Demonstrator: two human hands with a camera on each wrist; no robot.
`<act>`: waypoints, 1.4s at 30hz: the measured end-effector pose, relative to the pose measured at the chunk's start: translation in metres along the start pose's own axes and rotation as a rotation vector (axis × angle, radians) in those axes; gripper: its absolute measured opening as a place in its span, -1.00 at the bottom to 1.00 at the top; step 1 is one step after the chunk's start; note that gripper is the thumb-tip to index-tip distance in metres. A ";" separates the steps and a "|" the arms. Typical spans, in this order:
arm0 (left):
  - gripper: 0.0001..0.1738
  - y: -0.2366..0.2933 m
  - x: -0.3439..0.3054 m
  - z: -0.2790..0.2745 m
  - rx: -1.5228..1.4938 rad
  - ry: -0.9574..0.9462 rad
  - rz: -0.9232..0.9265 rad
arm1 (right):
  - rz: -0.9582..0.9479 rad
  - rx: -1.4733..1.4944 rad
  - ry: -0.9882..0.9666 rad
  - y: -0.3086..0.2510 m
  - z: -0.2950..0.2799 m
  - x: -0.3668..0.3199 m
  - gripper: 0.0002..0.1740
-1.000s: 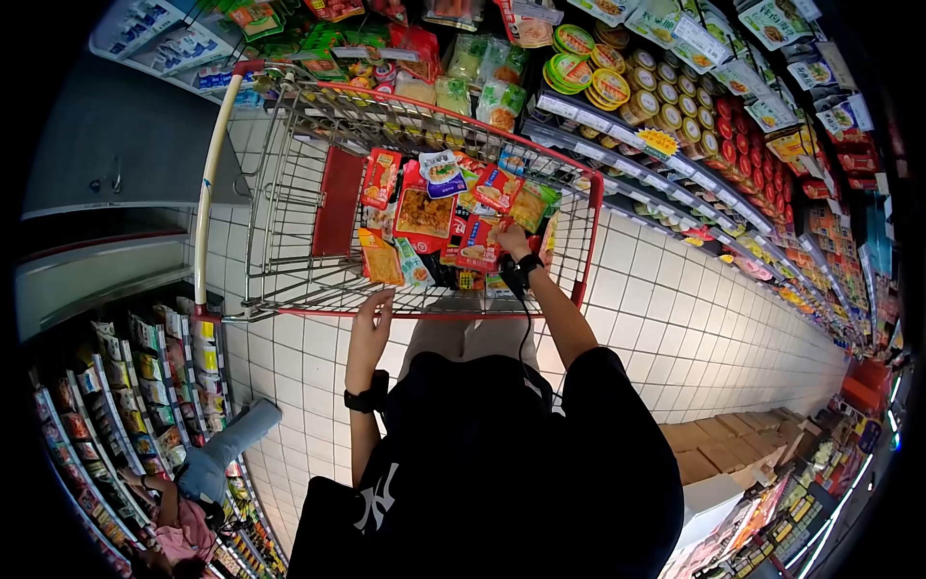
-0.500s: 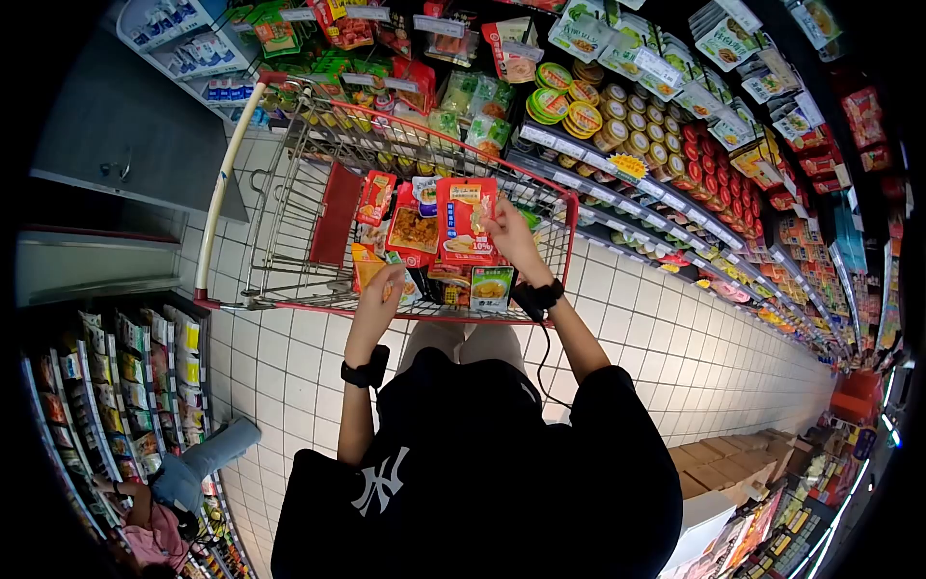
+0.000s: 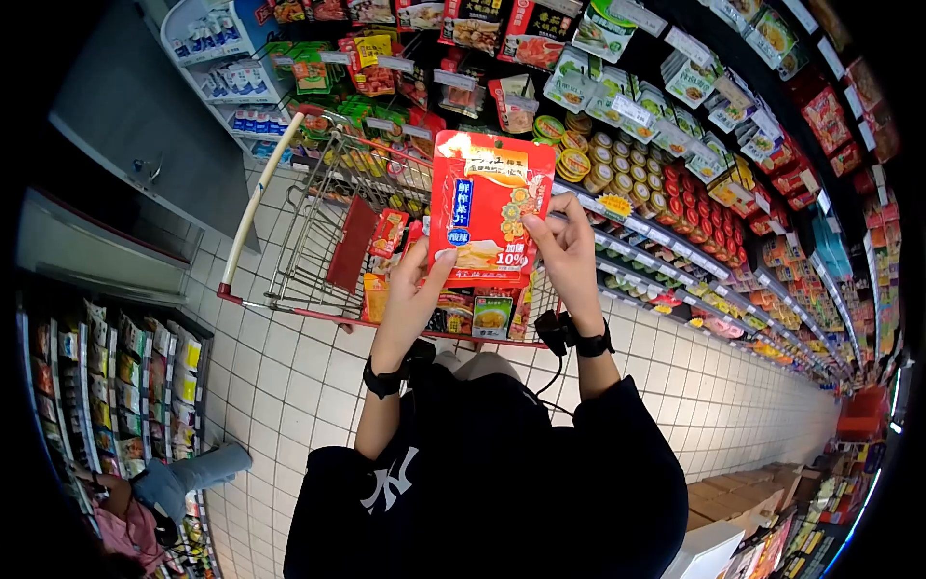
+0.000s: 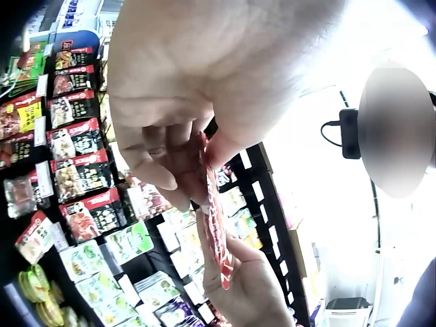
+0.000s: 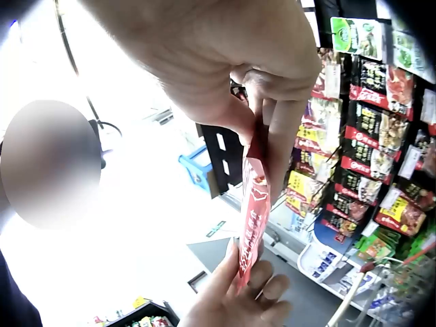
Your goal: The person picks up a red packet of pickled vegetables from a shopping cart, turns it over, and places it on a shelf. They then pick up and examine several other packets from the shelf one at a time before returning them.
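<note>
A red food packet point(image 3: 487, 188) with printed Chinese characters and a "10%" mark is held up above the shopping cart point(image 3: 333, 317), its front facing the head camera. My left hand point(image 3: 409, 301) pinches its lower left edge, thumb on the front. At the lower right edge my right hand point(image 3: 571, 253) pinches it the same way. Both wrist views show the red packet point(image 4: 215, 231) point(image 5: 254, 214) edge-on between the hands. Below it in the cart lie several packets, among them a green one point(image 3: 492, 317) and a red one point(image 3: 389, 232).
Shelves behind the cart carry hanging packets point(image 3: 535, 37), stacked tins point(image 3: 617, 164) and price strips. The cart's pale handle point(image 3: 260, 205) is on the left. Another person point(image 3: 159, 497) is by a shelf at lower left. Cardboard boxes point(image 3: 738, 497) stand at lower right.
My right hand has lifted the red packet out of the cart, up and nearer the head camera. My left hand has risen from the cart's side and now grips the packet's left edge.
</note>
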State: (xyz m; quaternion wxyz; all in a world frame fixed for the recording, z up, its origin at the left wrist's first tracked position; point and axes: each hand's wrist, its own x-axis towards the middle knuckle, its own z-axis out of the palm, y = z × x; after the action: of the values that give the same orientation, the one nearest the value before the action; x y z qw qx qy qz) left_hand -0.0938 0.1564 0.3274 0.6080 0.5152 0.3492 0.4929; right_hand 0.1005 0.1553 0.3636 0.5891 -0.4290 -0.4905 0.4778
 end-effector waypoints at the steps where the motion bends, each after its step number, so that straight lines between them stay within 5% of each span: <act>1: -0.77 0.006 -0.005 0.001 -0.040 0.023 0.042 | -0.048 0.010 0.013 -0.004 0.007 -0.005 -0.83; 6: -0.77 0.021 -0.030 0.001 0.012 0.003 0.201 | -0.117 0.033 0.009 -0.030 0.031 -0.037 -0.70; 13: -0.80 0.047 -0.074 0.019 0.017 -0.036 0.199 | -0.133 0.061 -0.012 -0.046 0.029 -0.100 -0.52; 24: -0.75 0.052 -0.176 0.003 0.176 -0.212 0.157 | -0.122 -0.012 0.128 -0.053 0.057 -0.231 -0.56; 29: -0.71 0.070 -0.207 0.017 -0.007 -0.275 0.178 | -0.131 -0.130 0.164 -0.057 0.064 -0.282 -0.58; 42: -0.90 0.060 -0.203 0.073 -0.095 -0.259 0.161 | -0.030 -0.293 0.232 -0.064 0.031 -0.324 -0.67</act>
State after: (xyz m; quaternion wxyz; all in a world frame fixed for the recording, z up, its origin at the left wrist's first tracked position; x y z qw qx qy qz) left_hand -0.0947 -0.0601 0.3857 0.6301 0.5714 0.2019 0.4855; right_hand 0.0589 -0.1735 0.3761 0.5799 -0.5550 -0.4901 0.3398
